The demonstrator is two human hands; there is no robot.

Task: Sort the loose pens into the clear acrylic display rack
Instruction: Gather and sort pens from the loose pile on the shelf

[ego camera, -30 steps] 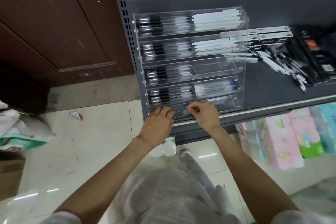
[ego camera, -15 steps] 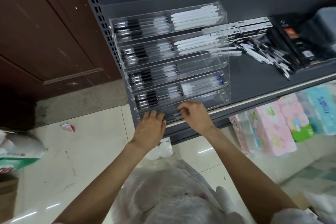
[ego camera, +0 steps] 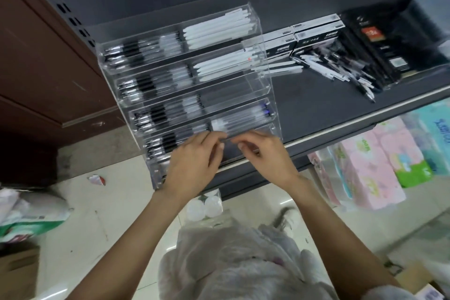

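The clear acrylic rack (ego camera: 266, 73) stands in stepped tiers on the dark shelf. Its left halves hold black-grip pens (ego camera: 136, 52); white pens (ego camera: 219, 31) fill the right of the top two tiers. A loose pile of pens (ego camera: 341, 73) lies on the shelf to the rack's right. My left hand (ego camera: 194, 165) and my right hand (ego camera: 266, 157) meet in front of the lowest tiers. Their fingertips pinch a thin dark pen (ego camera: 229, 140) between them, blurred by motion. My hands hide most of the bottom tier.
Black and white pen boxes (ego camera: 316, 36) and dark packages (ego camera: 375, 44) sit behind the loose pile. The shelf's metal front edge (ego camera: 353, 117) runs above tissue packs (ego camera: 365, 168). A brown door (ego camera: 36, 61) is at left, a white plastic bag (ego camera: 231, 265) below my arms.
My hands lifted from the front of the bottom tier and drew together, fingertips now pinching a pen between them. The view swung down and left.
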